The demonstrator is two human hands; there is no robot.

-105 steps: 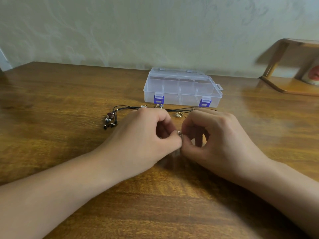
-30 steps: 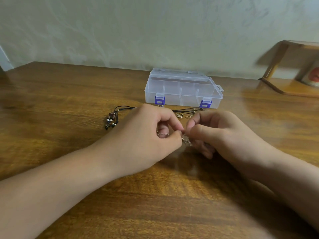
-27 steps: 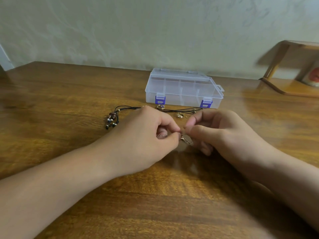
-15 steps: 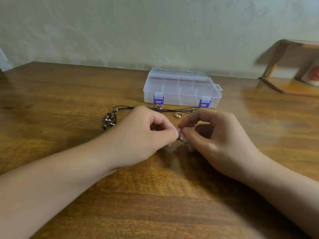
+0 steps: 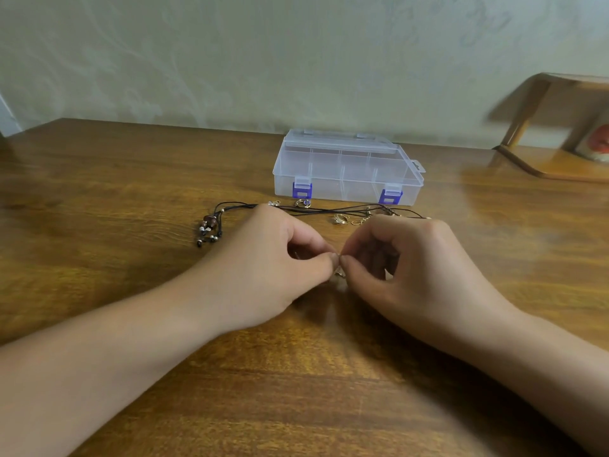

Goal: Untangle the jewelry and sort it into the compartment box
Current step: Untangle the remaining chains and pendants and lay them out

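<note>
Head view: the left hand (image 5: 263, 262) and right hand (image 5: 408, 262) meet fingertip to fingertip, both pinching a small gold jewelry piece (image 5: 340, 274) above the wooden surface (image 5: 99, 225). Farther off, a black cord necklace (image 5: 329, 211) lies before the closed compartment box (image 5: 346, 166).

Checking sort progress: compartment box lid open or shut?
Shut. The compartment box has its clear lid lying flat on top, and both purple latches sit folded down against the front wall.

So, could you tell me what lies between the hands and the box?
In the head view, a black cord, rings and a clasp lie before the box.
</note>
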